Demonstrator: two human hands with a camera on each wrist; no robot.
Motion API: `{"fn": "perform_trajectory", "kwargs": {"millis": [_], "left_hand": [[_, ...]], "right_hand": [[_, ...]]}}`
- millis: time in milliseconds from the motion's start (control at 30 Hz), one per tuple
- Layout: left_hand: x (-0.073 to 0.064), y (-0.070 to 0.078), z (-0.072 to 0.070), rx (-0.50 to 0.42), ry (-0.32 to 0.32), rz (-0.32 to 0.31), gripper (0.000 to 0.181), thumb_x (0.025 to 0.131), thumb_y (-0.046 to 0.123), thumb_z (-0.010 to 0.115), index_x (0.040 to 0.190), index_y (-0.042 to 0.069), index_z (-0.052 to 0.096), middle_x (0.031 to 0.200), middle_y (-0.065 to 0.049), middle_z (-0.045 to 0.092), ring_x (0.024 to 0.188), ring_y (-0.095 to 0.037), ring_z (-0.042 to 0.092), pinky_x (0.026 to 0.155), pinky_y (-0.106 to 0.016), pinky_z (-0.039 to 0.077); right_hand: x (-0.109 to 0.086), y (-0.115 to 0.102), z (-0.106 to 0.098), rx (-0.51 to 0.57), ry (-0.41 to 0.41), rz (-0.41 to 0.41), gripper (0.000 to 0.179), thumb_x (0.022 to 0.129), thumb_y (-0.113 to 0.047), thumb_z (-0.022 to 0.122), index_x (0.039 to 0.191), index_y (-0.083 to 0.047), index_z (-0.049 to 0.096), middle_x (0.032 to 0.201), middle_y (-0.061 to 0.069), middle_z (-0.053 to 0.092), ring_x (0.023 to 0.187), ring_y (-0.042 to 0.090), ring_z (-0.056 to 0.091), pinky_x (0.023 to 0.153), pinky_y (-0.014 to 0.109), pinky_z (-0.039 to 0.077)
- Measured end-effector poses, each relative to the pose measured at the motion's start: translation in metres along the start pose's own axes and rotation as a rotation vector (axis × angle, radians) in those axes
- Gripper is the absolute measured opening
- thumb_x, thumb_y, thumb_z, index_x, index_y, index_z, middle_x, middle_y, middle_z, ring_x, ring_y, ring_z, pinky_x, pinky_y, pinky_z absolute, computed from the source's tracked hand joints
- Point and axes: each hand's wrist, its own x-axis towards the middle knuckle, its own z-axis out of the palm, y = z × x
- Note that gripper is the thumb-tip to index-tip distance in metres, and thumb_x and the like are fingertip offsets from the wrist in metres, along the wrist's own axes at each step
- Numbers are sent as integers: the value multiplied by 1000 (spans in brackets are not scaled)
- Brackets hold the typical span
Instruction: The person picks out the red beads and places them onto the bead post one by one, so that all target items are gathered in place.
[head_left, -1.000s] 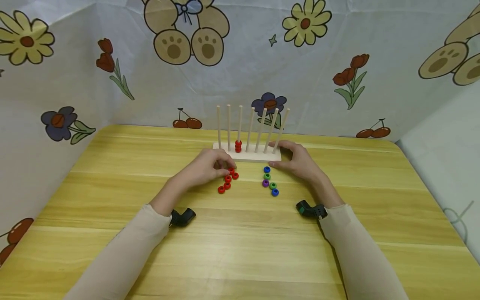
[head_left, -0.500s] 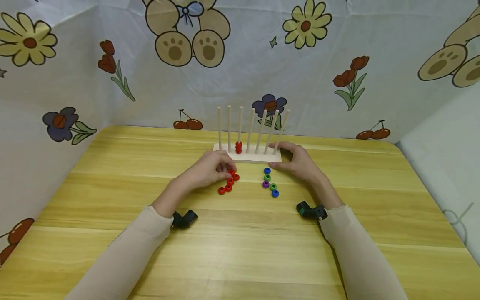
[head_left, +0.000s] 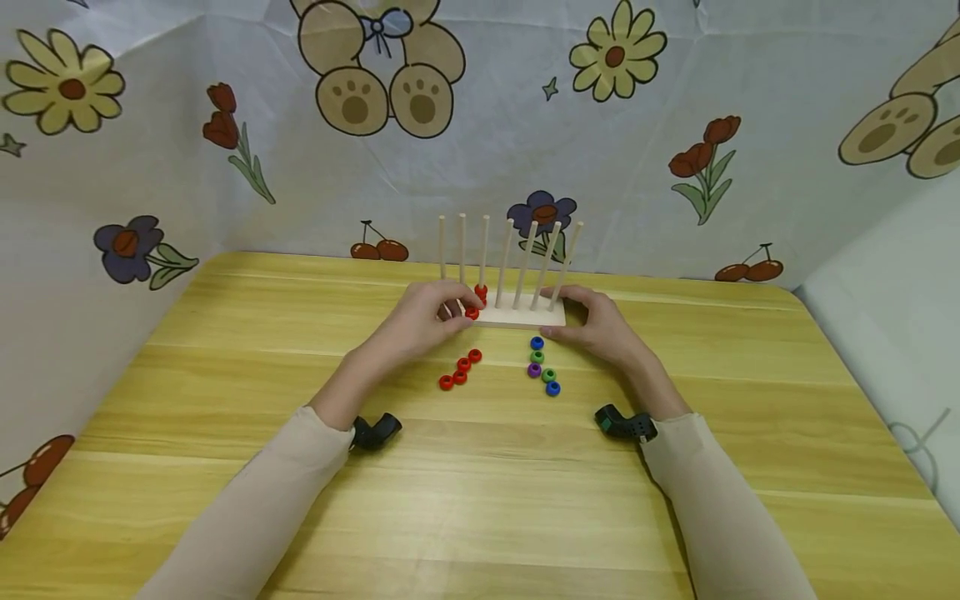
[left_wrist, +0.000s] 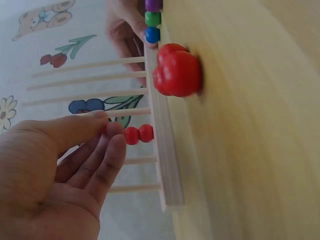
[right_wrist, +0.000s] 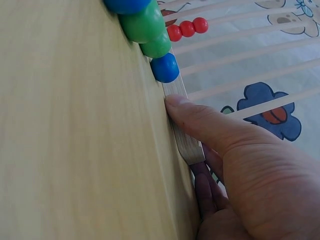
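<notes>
My left hand (head_left: 416,323) pinches a red bead (head_left: 472,313) between thumb and fingers, in front of the wooden peg stand (head_left: 525,314). Just beside its fingertips, a short stack of red beads (head_left: 481,292) sits on the third peg from the left. In the left wrist view the fingers mostly cover the pinched bead, and two red beads (left_wrist: 139,134) show low on a peg. My right hand (head_left: 596,323) grips the stand's right end, thumb on the front edge (right_wrist: 176,95) and fingers behind it.
Several loose red beads (head_left: 464,364) lie in a slanting row on the wooden table (head_left: 480,500), before the left hand. To their right runs a line of blue, green and purple beads (head_left: 535,369). A patterned cloth (head_left: 480,167) hangs behind the table.
My left hand has picked up the top red bead from the row and carried it up and forward to the stand. The right hand keeps its grip on the stand's end.
</notes>
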Motion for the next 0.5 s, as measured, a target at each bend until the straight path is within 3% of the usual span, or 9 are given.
{"fn": "perform_trajectory", "kwargs": {"millis": [233,500], "left_hand": [[10,28,-8,-41,157,106,19,96,11,78,115,10,79,109,-3,74,86,-16,67,78,-31,58],[21,60,-22,-101,301,177,20,96,12,79,116,11,79,106,-2,73,84,-14,67,78,-31,59]], "right_hand": [[1,4,-1,-3,8,-1,61,91,-26,86,146,-13,63,154,13,56,149,34,44,127,53,28],[1,3,0,10,4,5,60,91,-29,86,144,-15,64,155,12,56,150,33,44,127,54,27]]}}
